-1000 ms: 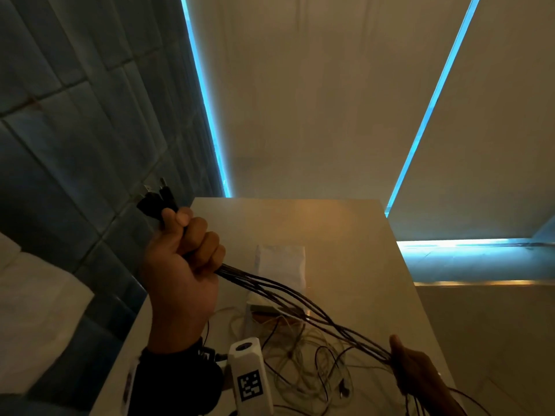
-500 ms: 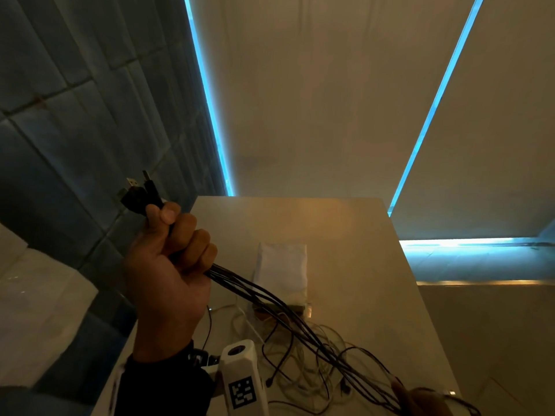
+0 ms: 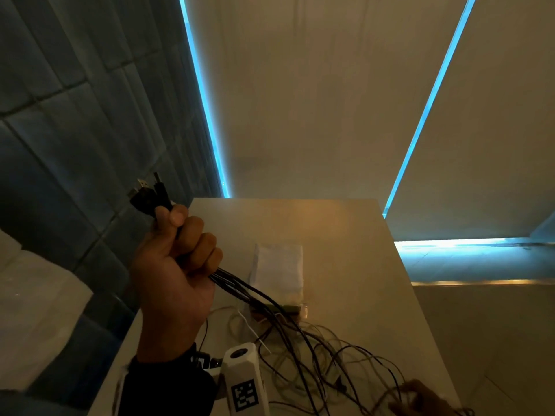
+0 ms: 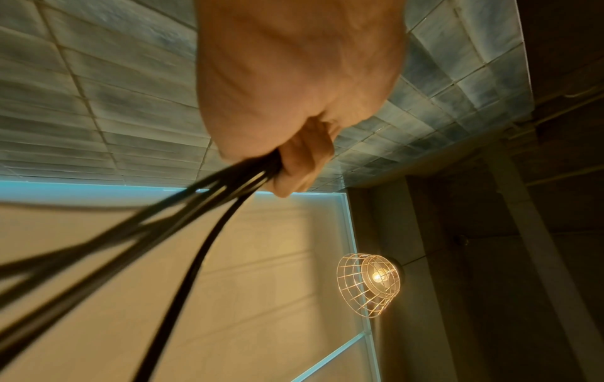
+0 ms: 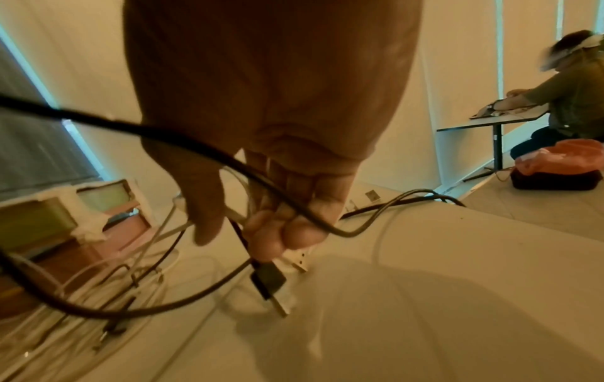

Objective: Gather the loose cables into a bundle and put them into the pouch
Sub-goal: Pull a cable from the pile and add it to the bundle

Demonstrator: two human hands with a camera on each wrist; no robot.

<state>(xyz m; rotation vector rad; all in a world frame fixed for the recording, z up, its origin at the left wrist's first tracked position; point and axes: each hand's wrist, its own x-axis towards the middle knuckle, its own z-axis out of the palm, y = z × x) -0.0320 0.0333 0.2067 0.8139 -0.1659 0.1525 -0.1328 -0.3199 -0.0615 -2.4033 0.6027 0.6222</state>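
Dangling from right hand [image 5: 271, 206]: plug [image 5: 268, 280], unseen overhead.

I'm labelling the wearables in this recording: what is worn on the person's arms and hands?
Both hands are bare, with no gloves. The left hand comes out of a dark sleeve. At that wrist sits a white boxy camera unit with a round lens on top and a black-and-white square code marker on its face. The right hand shows only at the picture's edge; its wrist is out of view.
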